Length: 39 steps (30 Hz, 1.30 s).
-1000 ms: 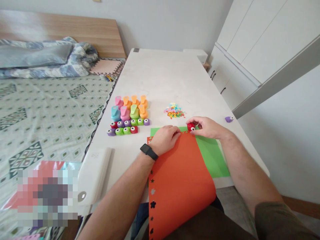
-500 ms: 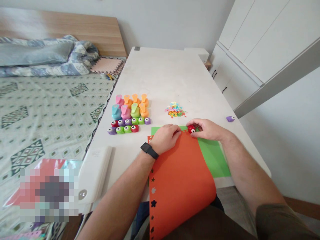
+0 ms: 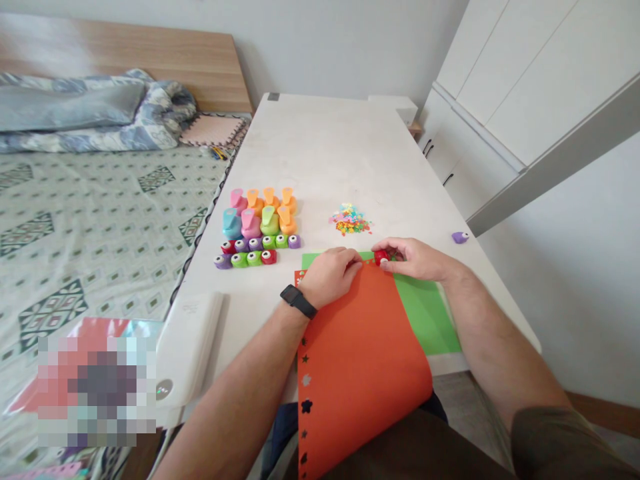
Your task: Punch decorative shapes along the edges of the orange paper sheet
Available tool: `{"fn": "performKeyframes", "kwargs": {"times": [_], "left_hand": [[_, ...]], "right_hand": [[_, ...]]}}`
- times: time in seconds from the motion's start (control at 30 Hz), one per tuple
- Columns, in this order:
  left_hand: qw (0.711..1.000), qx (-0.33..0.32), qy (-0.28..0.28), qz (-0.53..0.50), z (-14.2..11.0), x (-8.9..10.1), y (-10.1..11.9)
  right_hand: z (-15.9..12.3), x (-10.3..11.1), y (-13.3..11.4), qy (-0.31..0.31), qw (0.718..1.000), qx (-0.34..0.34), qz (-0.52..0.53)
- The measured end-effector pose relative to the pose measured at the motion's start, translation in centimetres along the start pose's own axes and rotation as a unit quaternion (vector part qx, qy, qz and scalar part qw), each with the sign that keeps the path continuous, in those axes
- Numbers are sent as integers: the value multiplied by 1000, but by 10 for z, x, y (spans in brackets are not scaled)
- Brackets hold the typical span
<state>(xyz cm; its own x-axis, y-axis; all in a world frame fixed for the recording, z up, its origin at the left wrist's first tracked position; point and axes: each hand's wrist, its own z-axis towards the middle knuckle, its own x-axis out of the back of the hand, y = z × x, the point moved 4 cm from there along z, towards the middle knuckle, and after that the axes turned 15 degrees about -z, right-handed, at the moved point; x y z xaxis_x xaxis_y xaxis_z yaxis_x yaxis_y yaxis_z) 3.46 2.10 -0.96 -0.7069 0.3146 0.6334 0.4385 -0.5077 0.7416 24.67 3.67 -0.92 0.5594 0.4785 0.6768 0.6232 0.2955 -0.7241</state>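
Note:
A sheet of orange paper (image 3: 363, 347) with shapes punched along its left and far edges lies partly on the table and curls down over its near edge. My left hand (image 3: 333, 277) pinches the far edge of this sheet, with a black watch on the wrist. In the fingers of my right hand (image 3: 413, 259) is a small red craft punch (image 3: 381, 257), set at the far edge of the orange paper. Under both lies green paper (image 3: 430, 317). Beyond the hands sits a pile of small colourful paper cut-outs (image 3: 351, 220).
Rows of colourful craft punches (image 3: 260, 227) stand at the left, and a single purple punch (image 3: 460, 237) lies at the right edge. A white device (image 3: 193, 347) with a cable occupies the near left corner of the white table (image 3: 325, 147). A bed (image 3: 115, 193) adjoins the left.
The red punch has tilted slightly in my right fingers. Both hands and the orange paper stay nearly where they were.

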Motion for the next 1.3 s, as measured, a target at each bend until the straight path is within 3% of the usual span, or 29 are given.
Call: {"fn": "performKeyframes", "kwargs": {"times": [0.27,0.77,1.3], "left_hand": [[1000,-4,3,-2,0,1,0],[1000,-6,5,-2,0,2,2],[1000,-8,5,4,-1,3,3]], "right_hand": [[-1,2,1,4,1000,-11,-9],[0,0,0,2,996,-45,77],[5,-5,1,30,994,-84,58]]}}
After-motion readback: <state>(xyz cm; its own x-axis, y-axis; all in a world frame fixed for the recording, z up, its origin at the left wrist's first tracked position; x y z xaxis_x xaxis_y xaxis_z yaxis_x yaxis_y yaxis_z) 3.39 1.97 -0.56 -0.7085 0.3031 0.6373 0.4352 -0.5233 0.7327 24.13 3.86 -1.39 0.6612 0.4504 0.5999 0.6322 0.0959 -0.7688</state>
